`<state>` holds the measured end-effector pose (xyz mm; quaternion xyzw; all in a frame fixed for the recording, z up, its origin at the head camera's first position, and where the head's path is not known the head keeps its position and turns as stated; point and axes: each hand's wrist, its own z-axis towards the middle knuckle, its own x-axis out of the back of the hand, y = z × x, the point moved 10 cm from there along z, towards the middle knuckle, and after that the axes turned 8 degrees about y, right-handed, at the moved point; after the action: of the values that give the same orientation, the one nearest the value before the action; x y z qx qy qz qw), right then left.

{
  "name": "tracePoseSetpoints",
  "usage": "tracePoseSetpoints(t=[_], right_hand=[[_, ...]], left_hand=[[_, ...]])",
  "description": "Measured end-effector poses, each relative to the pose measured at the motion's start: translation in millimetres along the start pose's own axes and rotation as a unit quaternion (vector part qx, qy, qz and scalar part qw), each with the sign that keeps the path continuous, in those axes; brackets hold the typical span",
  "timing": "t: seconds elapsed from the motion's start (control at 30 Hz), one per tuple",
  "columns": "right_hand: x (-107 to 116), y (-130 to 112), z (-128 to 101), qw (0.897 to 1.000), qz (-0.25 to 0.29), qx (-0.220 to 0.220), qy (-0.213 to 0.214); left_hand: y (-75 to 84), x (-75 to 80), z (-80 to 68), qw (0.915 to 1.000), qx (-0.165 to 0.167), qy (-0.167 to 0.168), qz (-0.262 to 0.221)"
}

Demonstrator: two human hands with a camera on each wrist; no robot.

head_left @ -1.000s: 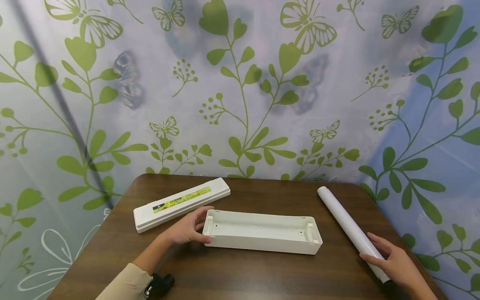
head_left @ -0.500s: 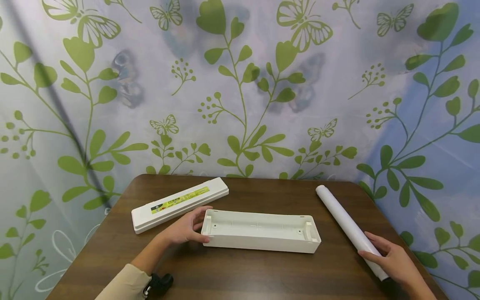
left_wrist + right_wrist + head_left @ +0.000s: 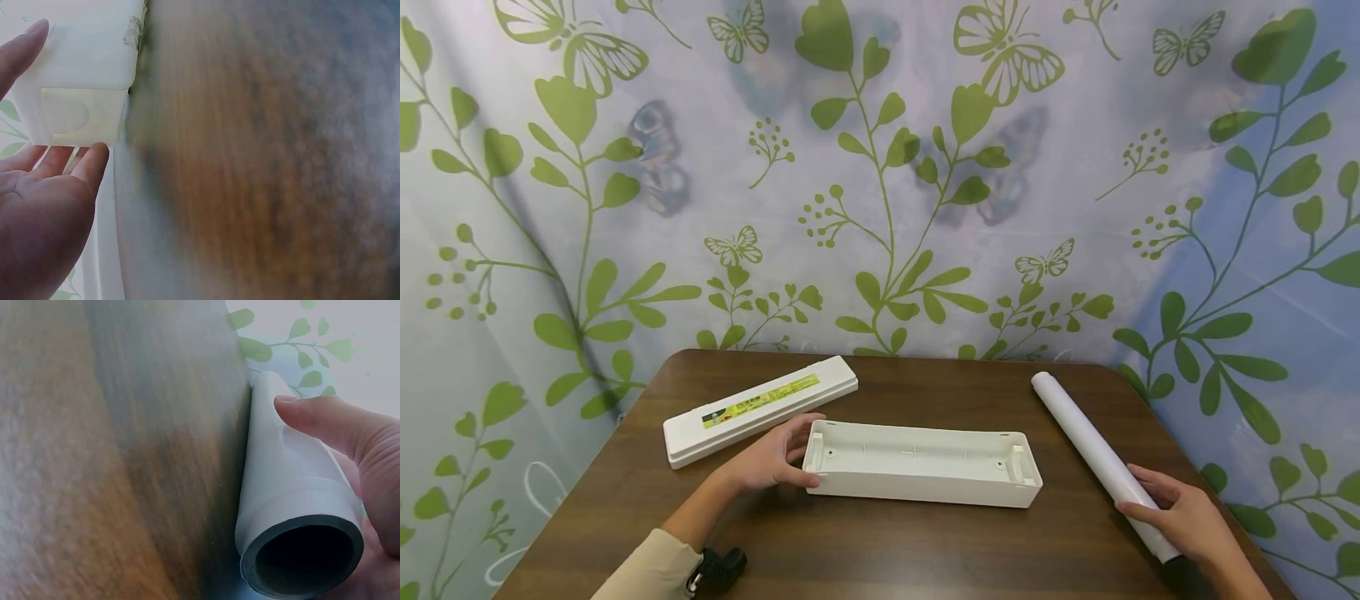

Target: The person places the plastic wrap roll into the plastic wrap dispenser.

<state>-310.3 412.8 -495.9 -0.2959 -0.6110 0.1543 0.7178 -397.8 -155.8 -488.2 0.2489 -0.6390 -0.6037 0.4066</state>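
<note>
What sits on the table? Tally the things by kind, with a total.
Open white tray, left hand at its end: 1
White lid with green label: 1
White roll, right hand gripping it: 1
Total: 3

Right hand (image 3: 1183,521) slid slightly up roll (image 3: 1101,462); view shifted a little.
</note>
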Motion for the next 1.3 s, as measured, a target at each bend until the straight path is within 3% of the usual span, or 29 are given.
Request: tracePoseSetpoints(t=[0.77, 1.3], right_hand=[[9, -7, -1, 0.998, -0.035, 0.003, 0.058], [7, -19, 1, 0.997, -0.014, 0.022, 0.076]], left_hand=[[1.1, -2.4, -2.5, 0.9998, -0.002, 0.003, 0.017], [2.3, -1.8, -4.7, 0.9993, -0.011, 0.006, 0.036]])
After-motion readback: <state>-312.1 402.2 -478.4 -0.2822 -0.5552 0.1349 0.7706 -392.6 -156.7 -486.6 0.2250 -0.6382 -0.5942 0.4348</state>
